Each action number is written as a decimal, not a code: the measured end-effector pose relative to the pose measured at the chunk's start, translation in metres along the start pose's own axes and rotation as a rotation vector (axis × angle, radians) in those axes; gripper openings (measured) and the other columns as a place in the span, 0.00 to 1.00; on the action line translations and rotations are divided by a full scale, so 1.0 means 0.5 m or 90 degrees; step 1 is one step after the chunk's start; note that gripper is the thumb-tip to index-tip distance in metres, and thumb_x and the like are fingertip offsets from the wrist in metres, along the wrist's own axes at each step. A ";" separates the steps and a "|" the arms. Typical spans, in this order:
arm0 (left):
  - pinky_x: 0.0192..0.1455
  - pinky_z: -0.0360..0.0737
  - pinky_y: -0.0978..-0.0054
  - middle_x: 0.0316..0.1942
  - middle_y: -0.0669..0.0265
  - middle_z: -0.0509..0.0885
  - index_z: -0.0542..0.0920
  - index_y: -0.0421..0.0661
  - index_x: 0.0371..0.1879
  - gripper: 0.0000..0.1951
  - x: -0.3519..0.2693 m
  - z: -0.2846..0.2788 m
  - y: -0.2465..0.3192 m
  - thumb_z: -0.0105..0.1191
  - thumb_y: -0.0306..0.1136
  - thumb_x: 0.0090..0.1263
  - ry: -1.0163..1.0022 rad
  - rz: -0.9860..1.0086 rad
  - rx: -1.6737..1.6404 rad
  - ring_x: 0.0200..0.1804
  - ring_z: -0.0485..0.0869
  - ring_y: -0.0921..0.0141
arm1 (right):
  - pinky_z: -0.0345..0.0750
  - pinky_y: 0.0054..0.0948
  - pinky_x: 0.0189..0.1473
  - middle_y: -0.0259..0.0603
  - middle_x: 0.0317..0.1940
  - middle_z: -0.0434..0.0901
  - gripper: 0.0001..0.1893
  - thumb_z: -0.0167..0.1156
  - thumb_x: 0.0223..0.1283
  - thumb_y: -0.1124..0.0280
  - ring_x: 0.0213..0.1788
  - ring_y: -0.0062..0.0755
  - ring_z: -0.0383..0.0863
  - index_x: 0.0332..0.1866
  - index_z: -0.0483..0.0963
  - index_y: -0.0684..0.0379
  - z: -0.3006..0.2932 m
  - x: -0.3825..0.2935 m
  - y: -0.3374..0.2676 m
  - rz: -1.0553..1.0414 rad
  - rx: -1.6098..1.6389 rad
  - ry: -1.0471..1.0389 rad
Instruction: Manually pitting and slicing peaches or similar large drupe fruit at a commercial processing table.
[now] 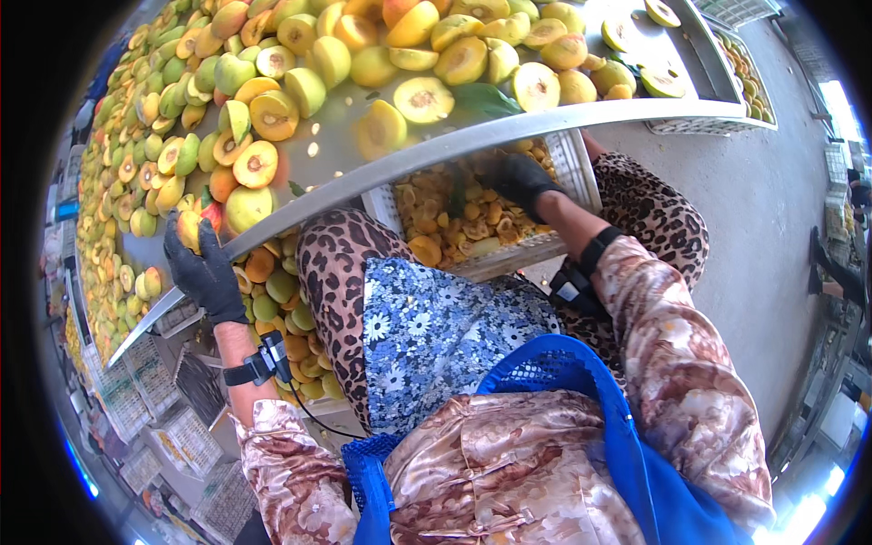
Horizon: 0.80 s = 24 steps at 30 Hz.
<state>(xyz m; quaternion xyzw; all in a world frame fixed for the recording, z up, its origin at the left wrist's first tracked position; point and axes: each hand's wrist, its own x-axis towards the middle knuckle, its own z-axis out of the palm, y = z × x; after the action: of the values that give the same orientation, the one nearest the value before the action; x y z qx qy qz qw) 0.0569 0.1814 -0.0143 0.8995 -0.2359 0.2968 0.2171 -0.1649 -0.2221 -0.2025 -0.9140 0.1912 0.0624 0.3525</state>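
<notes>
Many green and yellow-orange peach halves [274,116] lie heaped on a metal table [327,151]. At its near left edge is my left hand [204,272] in a dark glove, its fingers around a yellow-orange peach piece [189,229]. My right hand [519,182], also gloved, reaches below the table edge into a white plastic crate [569,160] of small, ragged orange fruit pieces [470,225]. Its fingertips are blurred and dark against the crate's contents, so whether it grips anything cannot be told. A green leaf [485,101] lies near the table edge.
The table's raised metal rim [436,148] runs between the heap and the crate. Below it at left, more whole and halved fruit [279,286] sits beside my leg. Another fruit crate [746,75] stands at upper right. Stacked crates [187,443] are at lower left.
</notes>
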 end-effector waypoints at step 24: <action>0.51 0.76 0.54 0.47 0.54 0.79 0.73 0.43 0.58 0.23 0.002 -0.027 0.063 0.57 0.34 0.63 0.061 -0.155 -0.020 0.49 0.79 0.53 | 0.77 0.42 0.47 0.46 0.40 0.85 0.15 0.62 0.52 0.66 0.41 0.44 0.85 0.47 0.81 0.54 0.183 0.057 0.028 -0.477 -0.591 -0.406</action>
<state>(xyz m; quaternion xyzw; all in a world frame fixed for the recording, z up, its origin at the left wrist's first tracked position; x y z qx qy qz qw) 0.0344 0.1633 0.0038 0.9029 -0.1191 0.3072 0.2762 -0.1425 -0.1790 -0.2865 -0.9122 -0.2984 0.2780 -0.0394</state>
